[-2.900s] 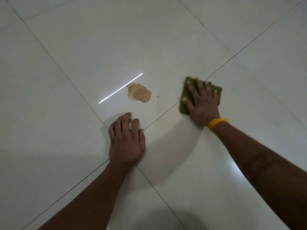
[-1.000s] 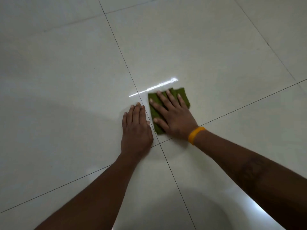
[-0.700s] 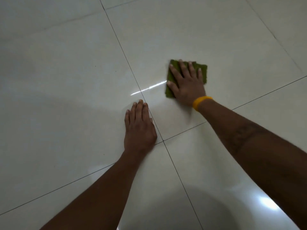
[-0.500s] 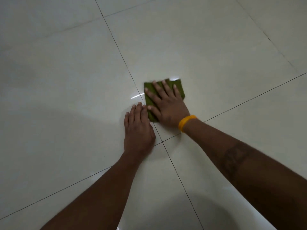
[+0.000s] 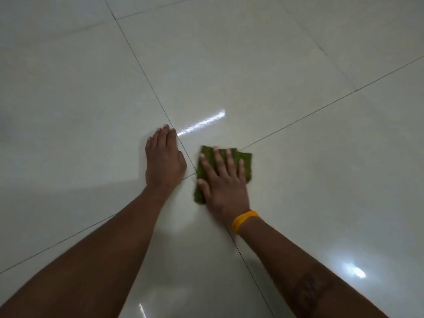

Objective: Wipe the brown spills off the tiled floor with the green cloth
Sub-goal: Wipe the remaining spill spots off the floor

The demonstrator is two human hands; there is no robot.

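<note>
The green cloth [image 5: 247,162] lies flat on the glossy white tiled floor [image 5: 229,65], just right of where the grout lines cross. My right hand [image 5: 223,184], with a yellow wristband, presses down on the cloth with its fingers spread. My left hand [image 5: 164,161] rests flat on the floor a little to the left of the cloth, fingers together, holding nothing. No brown spill shows anywhere on the tiles; whatever lies under the cloth is hidden.
Dark grout lines [image 5: 298,120] cross the floor diagonally. A bright streak of reflected light [image 5: 202,122] lies just beyond my hands, and another glare spot [image 5: 358,273] shines at the lower right.
The brown spill seen earliest is no longer visible. My right hand slid the cloth out, back, then toward me and right across the grout crossing. My left hand stayed planted.
</note>
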